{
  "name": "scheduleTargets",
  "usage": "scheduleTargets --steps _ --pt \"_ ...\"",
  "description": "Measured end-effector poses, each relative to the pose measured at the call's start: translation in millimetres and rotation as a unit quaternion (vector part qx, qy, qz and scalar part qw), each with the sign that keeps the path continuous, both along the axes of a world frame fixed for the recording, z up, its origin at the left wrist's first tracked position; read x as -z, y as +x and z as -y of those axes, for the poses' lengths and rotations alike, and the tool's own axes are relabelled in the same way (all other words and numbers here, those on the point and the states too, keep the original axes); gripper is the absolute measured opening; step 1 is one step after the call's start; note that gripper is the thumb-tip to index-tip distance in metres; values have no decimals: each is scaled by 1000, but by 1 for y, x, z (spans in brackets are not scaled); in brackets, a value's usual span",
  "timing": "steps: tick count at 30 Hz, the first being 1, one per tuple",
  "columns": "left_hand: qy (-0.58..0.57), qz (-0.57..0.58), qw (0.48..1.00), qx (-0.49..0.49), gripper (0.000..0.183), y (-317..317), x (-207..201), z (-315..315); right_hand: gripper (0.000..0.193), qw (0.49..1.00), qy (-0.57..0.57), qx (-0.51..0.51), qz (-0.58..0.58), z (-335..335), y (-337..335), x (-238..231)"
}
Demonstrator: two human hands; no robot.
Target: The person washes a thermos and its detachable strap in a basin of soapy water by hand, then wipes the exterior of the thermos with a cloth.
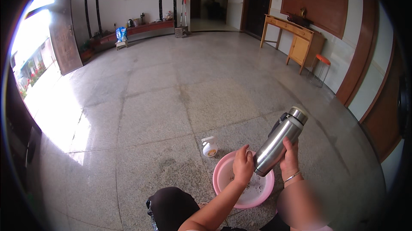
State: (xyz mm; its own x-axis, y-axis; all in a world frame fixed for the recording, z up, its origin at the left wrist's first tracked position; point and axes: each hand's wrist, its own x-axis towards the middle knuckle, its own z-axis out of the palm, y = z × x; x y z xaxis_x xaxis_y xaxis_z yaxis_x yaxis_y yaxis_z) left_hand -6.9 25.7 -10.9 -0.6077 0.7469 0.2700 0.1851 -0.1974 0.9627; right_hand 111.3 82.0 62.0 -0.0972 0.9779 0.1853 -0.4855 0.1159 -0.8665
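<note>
A large steel thermos flask [274, 147] is tilted over a pink basin [218, 179], its capped end up and to the right. A dark handle or strap [278, 124] runs along its upper left side. My right hand [289, 159] grips the flask's right side, with a bracelet at the wrist. Close against the lower left of the flask is my left hand [243, 167], fingers bent and partly hidden. Below, the basin sits on the floor with pale liquid and dark specks in it. A small white bottle [209, 148] stands just beyond its rim.
My knee [174, 207] is left of the basin. Farther off are a wooden desk [298, 38] and an orange stool [322, 60] by the right wall. A long low bench [146, 28] with a kettle lines the back, near a blue bag [121, 34]. An open door [66, 38] stands at left.
</note>
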Motion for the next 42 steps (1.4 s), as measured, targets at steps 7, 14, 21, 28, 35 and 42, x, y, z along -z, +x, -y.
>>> scheduleTargets --steps 7,14,21,28,35,42 --pt "72 -333 940 21 49 32 -60 30 66 999 3 -12 43 6 6 -4" --pt "139 -460 875 61 62 40 -52 38 64 993 8 -46 111 13 3 -14" --pt "101 -478 871 52 67 42 -51 31 58 996 -6 -64 58 10 4 -10" --pt "71 -472 876 63 72 31 -56 26 50 995 -35 -90 0 3 4 2" --pt "50 -449 890 67 72 28 -61 23 49 994 -38 -104 -15 5 2 2" --pt "55 -439 893 76 73 27 -67 22 50 991 -44 -122 -23 1 6 5"
